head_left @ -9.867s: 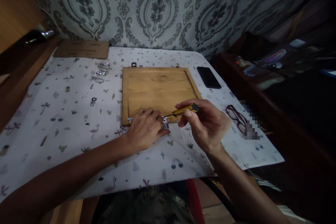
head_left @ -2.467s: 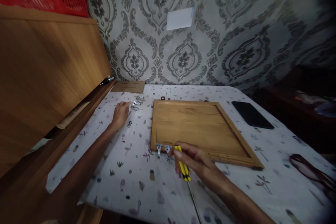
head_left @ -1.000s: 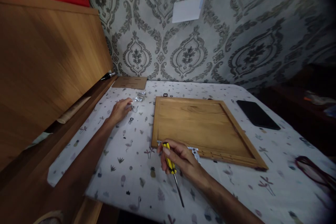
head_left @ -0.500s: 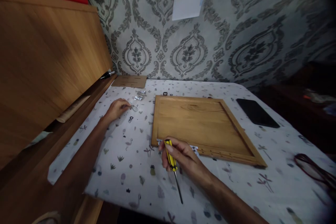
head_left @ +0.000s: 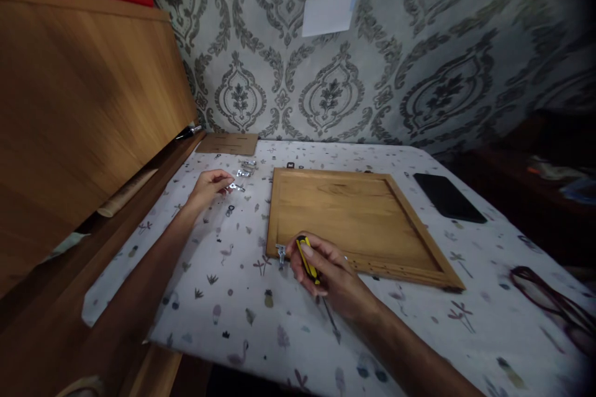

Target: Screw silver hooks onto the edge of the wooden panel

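In the head view, my left hand (head_left: 212, 191) pinches a small silver metal hinge (head_left: 236, 187) just above the patterned tablecloth. More silver hinge pieces (head_left: 246, 169) lie just beyond it. My right hand (head_left: 328, 267) is closed around a yellow and black screwdriver (head_left: 307, 257), its shaft pointing down toward me. That hand hovers at the near edge of a framed wooden panel (head_left: 339, 211), which lies flat. Another silver hinge (head_left: 281, 253) sits at the panel's near left corner, beside my right fingers; part of that edge is hidden by the hand.
A black phone-like slab (head_left: 449, 197) lies right of the panel, with dark red glasses (head_left: 549, 298) nearer the right edge. Brown cardboard (head_left: 228, 143) rests at the back left. A wooden cabinet (head_left: 88, 87) bounds the left side, and a patterned wall (head_left: 284, 96) stands behind.
My left hand has lifted and turned the hinge slightly, so its metal shows more clearly. My right hand has shifted a little right, tilting the screwdriver and uncovering the corner hinge.
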A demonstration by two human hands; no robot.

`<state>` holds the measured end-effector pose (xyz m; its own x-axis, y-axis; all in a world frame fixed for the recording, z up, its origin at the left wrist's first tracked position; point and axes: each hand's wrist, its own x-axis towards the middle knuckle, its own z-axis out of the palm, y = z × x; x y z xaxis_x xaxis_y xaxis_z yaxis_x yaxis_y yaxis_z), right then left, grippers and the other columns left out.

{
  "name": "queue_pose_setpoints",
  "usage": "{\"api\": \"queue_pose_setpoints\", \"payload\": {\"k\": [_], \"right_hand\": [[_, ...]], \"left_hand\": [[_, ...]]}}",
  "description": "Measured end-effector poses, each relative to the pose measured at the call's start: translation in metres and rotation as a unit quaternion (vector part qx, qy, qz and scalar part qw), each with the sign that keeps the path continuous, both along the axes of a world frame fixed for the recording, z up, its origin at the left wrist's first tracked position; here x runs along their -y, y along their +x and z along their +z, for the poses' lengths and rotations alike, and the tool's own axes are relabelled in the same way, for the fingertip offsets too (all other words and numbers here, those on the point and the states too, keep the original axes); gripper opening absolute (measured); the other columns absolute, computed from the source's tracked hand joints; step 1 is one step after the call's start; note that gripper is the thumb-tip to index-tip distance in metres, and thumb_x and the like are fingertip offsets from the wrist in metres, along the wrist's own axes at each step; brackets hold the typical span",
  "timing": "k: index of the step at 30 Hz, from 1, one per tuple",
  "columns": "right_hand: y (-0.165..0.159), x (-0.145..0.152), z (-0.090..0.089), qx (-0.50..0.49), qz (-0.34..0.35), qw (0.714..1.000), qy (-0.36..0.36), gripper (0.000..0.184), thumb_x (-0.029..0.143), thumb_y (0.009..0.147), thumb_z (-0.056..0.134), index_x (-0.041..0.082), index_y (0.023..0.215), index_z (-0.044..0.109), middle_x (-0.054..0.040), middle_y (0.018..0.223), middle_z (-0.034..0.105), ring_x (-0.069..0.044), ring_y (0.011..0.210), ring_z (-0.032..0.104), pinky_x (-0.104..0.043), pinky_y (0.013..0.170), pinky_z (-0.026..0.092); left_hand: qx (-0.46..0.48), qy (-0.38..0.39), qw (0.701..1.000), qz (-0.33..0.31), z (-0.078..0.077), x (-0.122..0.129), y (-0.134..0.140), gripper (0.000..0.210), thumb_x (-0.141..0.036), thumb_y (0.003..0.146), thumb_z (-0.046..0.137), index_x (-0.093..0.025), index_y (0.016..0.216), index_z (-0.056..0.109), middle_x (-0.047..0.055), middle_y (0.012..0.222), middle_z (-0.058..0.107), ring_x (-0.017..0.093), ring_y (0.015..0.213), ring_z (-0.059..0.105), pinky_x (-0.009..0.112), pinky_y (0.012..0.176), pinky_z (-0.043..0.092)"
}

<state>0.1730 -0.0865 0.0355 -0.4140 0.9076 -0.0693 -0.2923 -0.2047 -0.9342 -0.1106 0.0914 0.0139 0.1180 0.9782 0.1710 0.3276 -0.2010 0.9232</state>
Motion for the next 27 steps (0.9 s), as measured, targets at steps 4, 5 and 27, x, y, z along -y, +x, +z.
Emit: {"api": "queue_pose_setpoints", "payload": {"k": [4,5,27], "right_hand": [[0.002,-0.002,0.002,-0.001,-0.067,0.998,-0.008,0.043,0.056,0.076,0.078,0.019,0.088,0.061,0.0083,0.054,0.051,-0.003,0.038,0.025,-0.021,0.039,0.010],[0.002,-0.003,0.003,-0.001,-0.086,0.996,-0.011,0.042,0.054,0.075,0.080,0.019,0.090,0.060,0.0089,0.054,0.051,-0.002,0.038,0.024,-0.021,0.040,0.010],[0.046,0.061,0.003,0.010,-0.194,0.978,-0.080,0.045,0.051,0.067,0.087,0.019,0.081,0.060,0.0013,0.061,0.070,0.000,0.036,0.023,-0.021,0.039,0.009]], "left_hand": [[0.066,-0.023,0.996,-0.047,0.020,0.025,0.034,0.041,-0.052,0.071,0.081,-0.015,0.085,0.072,0.004,0.073,0.070,0.020,0.068,0.070,0.031,0.061,0.054],[0.077,-0.031,0.994,-0.065,0.025,0.033,0.043,0.041,-0.052,0.071,0.081,-0.015,0.087,0.073,0.005,0.076,0.071,0.021,0.070,0.071,0.031,0.061,0.055],[0.070,-0.100,0.911,-0.393,0.060,0.143,0.128,0.010,-0.022,0.087,0.070,-0.015,0.092,0.074,0.005,0.092,0.074,0.014,0.085,0.068,0.024,0.077,0.052]]}}
